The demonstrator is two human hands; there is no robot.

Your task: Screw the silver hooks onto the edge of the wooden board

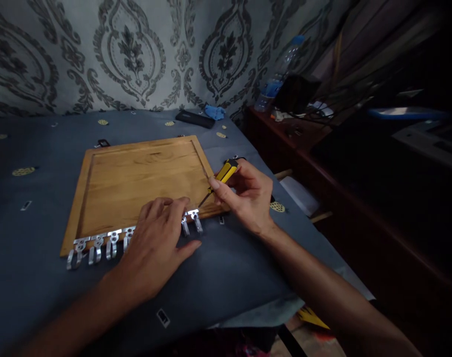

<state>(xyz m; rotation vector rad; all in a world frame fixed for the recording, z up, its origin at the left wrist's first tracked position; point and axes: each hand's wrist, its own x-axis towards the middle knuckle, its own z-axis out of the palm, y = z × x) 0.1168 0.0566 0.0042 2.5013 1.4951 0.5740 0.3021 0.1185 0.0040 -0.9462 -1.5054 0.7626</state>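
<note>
Grey-blue cloth (248, 277) bears the board (147, 186); patterned backdrop (181, 54) behind.

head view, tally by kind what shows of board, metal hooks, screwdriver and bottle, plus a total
wooden board: 1
metal hooks: 6 showing; the left hand may hide more
screwdriver: 1, in the right hand
bottle: 1
total: 9 visible

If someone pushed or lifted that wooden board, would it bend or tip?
The wooden board would probably stay stiff, judging by its framed wooden face. Lying flat, it seems unlikely to tip. The metal hook rail along its near edge might make that side slightly heavier.
</note>
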